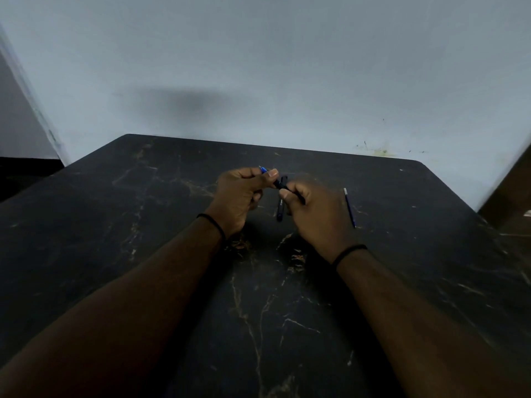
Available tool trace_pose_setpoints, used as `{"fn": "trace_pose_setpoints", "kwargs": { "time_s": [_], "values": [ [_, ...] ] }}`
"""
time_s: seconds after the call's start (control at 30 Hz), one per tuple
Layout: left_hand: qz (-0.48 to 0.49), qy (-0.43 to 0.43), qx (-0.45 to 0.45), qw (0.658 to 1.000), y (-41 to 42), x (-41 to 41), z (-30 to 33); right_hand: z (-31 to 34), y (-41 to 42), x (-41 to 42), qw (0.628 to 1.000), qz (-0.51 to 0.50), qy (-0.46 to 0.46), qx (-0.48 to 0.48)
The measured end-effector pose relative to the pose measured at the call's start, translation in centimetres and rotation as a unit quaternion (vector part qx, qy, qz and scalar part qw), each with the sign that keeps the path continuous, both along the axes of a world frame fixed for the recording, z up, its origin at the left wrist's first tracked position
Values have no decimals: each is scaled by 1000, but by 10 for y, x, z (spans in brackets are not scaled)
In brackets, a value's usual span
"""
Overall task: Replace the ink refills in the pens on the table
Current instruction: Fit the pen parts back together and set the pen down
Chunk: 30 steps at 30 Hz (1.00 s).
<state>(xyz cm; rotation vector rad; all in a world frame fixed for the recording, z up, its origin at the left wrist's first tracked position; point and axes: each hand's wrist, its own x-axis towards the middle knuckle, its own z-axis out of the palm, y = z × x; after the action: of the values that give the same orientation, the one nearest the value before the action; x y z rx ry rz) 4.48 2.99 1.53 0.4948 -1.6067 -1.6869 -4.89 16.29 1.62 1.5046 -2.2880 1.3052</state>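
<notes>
Dark marble table (143,254) against a pale wall (258,53). Left hand (238,196) and right hand (316,214) both gripping one pen (278,183). Spare pen (281,208) just below; refill (349,207) at three o'clock.

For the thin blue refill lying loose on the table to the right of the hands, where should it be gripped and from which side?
Pinch the thin blue ink refill at mid-length from above, fingers either side; it lies flat on the dark marbled table, and nothing crowds it.

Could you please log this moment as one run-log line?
left hand: grips blue-tipped pen | right hand: grips same pen | loose refill: on table
</notes>
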Motion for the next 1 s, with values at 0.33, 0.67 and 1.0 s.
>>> {"fn": "trace_pose_setpoints", "kwargs": {
  "time_s": [0.33, 0.67, 1.0],
  "values": [
    [305, -262, -325, 856, -39, 15, -8, -6, -3, -11, 998, -41, -24, -28],
    [203, -412, -415, 785, -39, 14, -7, -13, -7, -16, 998, -47, 30, -30],
    [173, -202, -360, 894, -23, 11, -2, -13, -7, -20, 995, -57, 61, -48]
  ]
}}
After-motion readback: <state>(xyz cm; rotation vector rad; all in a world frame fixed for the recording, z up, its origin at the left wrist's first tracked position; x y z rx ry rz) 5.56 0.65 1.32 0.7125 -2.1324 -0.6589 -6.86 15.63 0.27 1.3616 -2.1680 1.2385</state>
